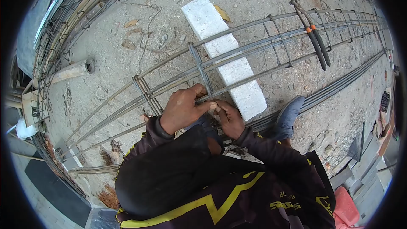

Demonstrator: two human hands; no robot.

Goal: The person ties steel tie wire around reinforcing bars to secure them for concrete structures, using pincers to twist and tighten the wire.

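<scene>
A long cage of steel rebar [250, 77] runs across the view, partly resting on a white block [243, 91]. My left hand [180, 108] is closed around the near bar, beside a group of stirrups [201, 68]; its thumb points toward the right hand. My right hand [229, 119] pinches at the same joint, its fingertips meeting the left thumb. Whatever small piece lies between those fingertips is hidden. To the right, end-cutting nippers [314, 42] with black and orange handles lie across the cage bars.
Another rebar cage [42, 65] stands at the left, next to a pipe-like piece [72, 72]. A bundle of bars [335, 90] lies on the ground near my shoe [290, 118]. At lower right is a red plastic object [345, 208]. Dry leaves and loose wire lie on the dirt.
</scene>
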